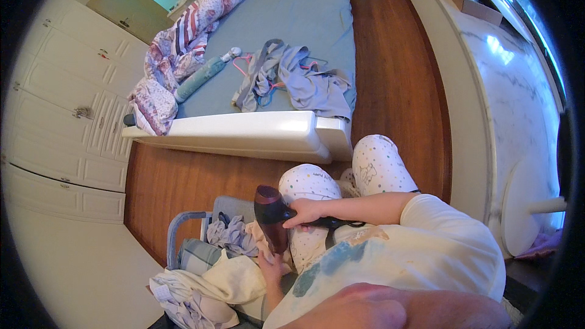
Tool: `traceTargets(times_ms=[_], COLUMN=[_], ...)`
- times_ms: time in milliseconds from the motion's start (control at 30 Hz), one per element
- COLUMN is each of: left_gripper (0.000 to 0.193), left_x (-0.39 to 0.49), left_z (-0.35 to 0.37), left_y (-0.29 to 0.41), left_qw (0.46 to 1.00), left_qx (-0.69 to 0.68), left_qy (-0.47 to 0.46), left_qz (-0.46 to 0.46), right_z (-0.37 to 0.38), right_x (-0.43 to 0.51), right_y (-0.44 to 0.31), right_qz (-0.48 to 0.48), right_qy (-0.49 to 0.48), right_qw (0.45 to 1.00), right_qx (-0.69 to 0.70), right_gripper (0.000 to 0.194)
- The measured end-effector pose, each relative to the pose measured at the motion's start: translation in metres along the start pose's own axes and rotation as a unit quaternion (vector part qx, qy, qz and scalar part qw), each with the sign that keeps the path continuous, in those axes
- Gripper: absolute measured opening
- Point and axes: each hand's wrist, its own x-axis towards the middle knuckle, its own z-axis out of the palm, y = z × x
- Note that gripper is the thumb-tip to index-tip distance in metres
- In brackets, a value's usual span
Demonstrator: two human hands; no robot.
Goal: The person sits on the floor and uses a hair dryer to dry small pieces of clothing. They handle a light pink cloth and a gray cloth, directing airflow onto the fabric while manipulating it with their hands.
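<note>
My right hand is closed around the black handle of a maroon and black hair dryer, held above my left thigh. Just below the dryer's lower end is my left hand, against a peach cloth. The dryer and cloth partly hide its fingers, so its grip is unclear. A black cord runs from the handle across my lap. Left of my hands, crumpled grey clothing and a cream cloth lie over a grey-framed seat.
Ahead stands a bed with a white footboard. Grey clothing with hangers, a green cylindrical cushion and a patterned quilt lie on it. White cabinets line the left, a marble sill the right.
</note>
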Motion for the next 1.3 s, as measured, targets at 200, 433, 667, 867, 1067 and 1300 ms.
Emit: traceTargets(times_ms=[200,433,667,867,1067,1300], left_gripper=[0.032,0.018,0.033,0.039,0.038,0.019], left_x=[-0.016,0.003,0.032,0.017,0.012,0.020], left_z=[0.006,-0.016,-0.081,-0.034,-0.004,-0.026], left_y=[0.073,0.005,0.050,0.003,0.011,0.047], left_qw=[0.981,0.978,0.610,0.779,0.990,0.967], left_qx=[0.141,-0.156,-0.767,-0.536,-0.017,0.199], left_qy=[-0.130,-0.014,-0.075,0.010,-0.083,-0.067], left_qz=[-0.031,-0.136,-0.181,-0.324,-0.115,-0.141], right_z=[0.003,0.004,0.001,0.002,0.003,0.003], right_x=[-0.005,-0.006,-0.005,-0.007,-0.006,0.003], right_y=[0.001,-0.004,0.005,0.001,0.000,0.017], right_qz=[-0.005,-0.005,0.001,-0.011,0.001,-0.008], right_qy=[0.035,0.034,0.033,0.037,0.042,0.091], right_qw=[0.999,0.999,0.999,0.999,0.999,0.996], right_qx=[-0.021,-0.033,-0.002,0.026,0.024,0.017], right_gripper=[0.040,0.040,0.040,0.038,0.038,0.037])
